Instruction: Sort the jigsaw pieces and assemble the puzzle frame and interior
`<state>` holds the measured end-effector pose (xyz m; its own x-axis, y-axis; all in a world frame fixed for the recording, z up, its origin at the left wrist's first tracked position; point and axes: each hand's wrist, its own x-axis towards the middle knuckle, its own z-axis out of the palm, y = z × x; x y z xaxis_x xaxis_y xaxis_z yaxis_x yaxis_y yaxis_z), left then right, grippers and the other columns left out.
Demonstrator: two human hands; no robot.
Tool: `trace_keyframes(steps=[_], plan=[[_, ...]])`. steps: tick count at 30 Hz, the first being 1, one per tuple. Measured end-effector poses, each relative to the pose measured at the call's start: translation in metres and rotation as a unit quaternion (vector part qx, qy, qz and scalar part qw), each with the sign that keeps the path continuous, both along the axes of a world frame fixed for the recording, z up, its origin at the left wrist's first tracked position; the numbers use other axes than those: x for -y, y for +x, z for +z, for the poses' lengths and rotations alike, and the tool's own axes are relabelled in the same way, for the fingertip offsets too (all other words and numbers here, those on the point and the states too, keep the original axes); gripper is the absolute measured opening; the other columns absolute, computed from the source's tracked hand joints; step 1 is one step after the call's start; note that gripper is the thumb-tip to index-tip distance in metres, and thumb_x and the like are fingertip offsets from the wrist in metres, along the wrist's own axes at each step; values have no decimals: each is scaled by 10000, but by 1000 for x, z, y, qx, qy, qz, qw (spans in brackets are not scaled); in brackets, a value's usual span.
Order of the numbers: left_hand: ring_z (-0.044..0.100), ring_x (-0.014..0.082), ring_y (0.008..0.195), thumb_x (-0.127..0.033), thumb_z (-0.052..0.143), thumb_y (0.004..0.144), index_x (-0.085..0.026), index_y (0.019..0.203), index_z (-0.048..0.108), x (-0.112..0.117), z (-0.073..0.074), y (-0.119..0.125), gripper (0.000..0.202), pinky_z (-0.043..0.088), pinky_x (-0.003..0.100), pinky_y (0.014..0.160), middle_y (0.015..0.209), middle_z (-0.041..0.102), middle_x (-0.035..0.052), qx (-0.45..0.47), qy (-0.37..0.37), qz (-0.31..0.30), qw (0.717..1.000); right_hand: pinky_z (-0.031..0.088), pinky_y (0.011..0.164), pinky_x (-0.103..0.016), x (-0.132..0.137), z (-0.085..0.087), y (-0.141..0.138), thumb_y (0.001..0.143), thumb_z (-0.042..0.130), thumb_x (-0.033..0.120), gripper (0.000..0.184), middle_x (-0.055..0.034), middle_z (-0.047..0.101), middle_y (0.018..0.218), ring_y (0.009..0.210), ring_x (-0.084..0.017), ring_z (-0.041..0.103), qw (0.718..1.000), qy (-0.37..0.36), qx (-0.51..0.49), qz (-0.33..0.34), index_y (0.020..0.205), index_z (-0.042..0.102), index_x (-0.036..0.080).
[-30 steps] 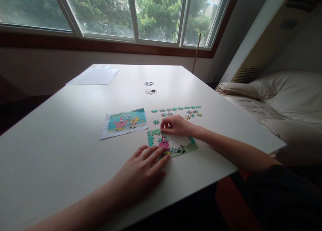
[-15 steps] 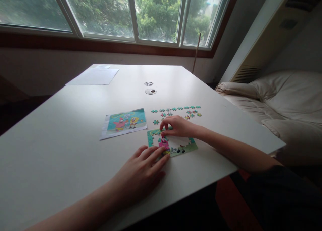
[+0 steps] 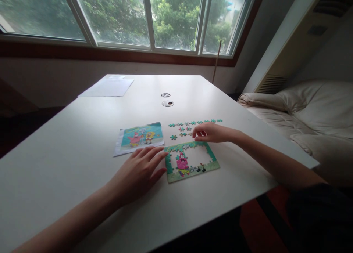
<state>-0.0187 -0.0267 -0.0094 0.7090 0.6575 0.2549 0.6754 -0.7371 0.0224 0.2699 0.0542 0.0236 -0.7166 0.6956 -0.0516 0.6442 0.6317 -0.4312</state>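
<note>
A partly assembled jigsaw puzzle (image 3: 182, 165) lies on the white table, its green and teal border surrounding a pink cartoon starfish figure and an unfilled middle. My left hand (image 3: 145, 166) rests with fingers stretched out at the puzzle's left edge, partly over the corner of the picture sheet. Just beyond the puzzle's top edge is my right hand (image 3: 211, 132), fingers bent and slightly apart, with no piece visible in them. It covers some of the loose pieces. A row of teal puzzle pieces (image 3: 193, 123) lies behind it, and a single piece (image 3: 173, 137) lies left of it.
The printed picture sheet (image 3: 142, 136) lies left of the puzzle. Farther back are two round cable-hole covers (image 3: 167, 104) and white paper (image 3: 109, 87). A cream leather sofa (image 3: 317, 113) stands right of the table; windows (image 3: 176, 20) are behind.
My right hand has moved from the puzzle to the loose pieces beyond it on the right. My left hand has slid left off the starfish figure, which is now uncovered. The view has shifted slightly.
</note>
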Motion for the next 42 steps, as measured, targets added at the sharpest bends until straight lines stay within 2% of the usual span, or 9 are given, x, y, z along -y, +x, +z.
trace_keyframes(steps=[3,6,13,17,24,32,38,42], plan=[[485,261,1102,-317,464,897,-199,1189,519,-6,-1,-4,320,422,432,908,1233,551,87,7,-26,-4,1000,371,569,-200,-3,2,16,808,533,250,173,-21,613,732,617,-90,515,999,13,8,-38,901,641,152],[476,249,1115,-297,458,901,-200,1186,526,-8,-3,-5,309,418,422,925,1220,561,78,18,-44,-23,999,378,577,-204,-10,0,41,813,519,279,196,-20,613,709,616,-96,526,993,39,23,-106,887,649,154],[471,258,1121,-287,430,909,-186,1213,513,-8,-7,-5,332,414,446,927,1241,541,100,29,-52,-23,998,399,629,-239,-33,-12,108,794,525,334,237,-40,633,726,665,-134,567,962,94,81,-242,878,661,159],[469,260,1129,-278,420,911,-189,1204,520,-8,-7,-5,322,413,454,932,1248,534,103,27,-51,-33,998,407,643,-249,-39,-16,124,786,523,334,243,-52,649,755,697,-147,578,954,88,91,-270,870,667,158],[477,250,1136,-250,432,906,-190,1213,517,-10,-7,-8,325,429,429,934,1231,558,94,40,-40,-70,996,412,642,-245,-41,-19,127,775,531,380,277,-46,667,784,705,-150,589,957,63,92,-269,889,682,177],[494,252,1124,-251,433,910,-189,1212,521,-12,-9,-9,321,443,423,917,1228,570,82,29,-26,-86,995,390,622,-232,-41,-19,128,764,548,388,281,-37,669,761,682,-142,577,954,61,97,-276,880,695,178],[510,249,1112,-246,436,902,-191,1198,534,-12,-8,-8,317,450,414,909,1212,581,85,35,-23,-85,995,367,613,-220,-36,-26,94,784,531,349,252,-32,663,776,658,-124,542,959,130,49,-248,870,695,178],[514,245,1109,-250,440,900,-198,1195,533,-11,-8,-6,314,451,411,905,1202,586,83,43,-24,-85,995,361,605,-214,-33,-29,71,748,578,397,254,-25,653,771,644,-115,530,965,127,26,-229,825,691,183]])
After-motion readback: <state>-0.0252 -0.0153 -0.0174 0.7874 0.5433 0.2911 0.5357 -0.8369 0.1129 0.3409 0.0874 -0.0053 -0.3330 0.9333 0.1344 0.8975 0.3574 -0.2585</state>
